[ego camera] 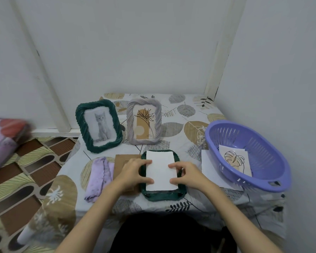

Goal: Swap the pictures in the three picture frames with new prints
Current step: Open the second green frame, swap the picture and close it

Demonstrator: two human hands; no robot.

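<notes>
Hands meet over the dark green frame [163, 195] lying face down at the table's [190, 114] near edge: our left hand [133, 172] and right hand [187, 175] press a white print [161, 170] into its back with loosely bent fingers, thumbs and fingertips on the paper. A brown backing board [123, 159] lies under the left hand. Behind stand a green cat frame [98, 125] and a grey frame [144, 123]; a purple basket [248, 154] holds another print [234, 159].

Upright frames [99, 125] behind, basket [248, 156] right — bare tablecloth [182, 143] between.
</notes>
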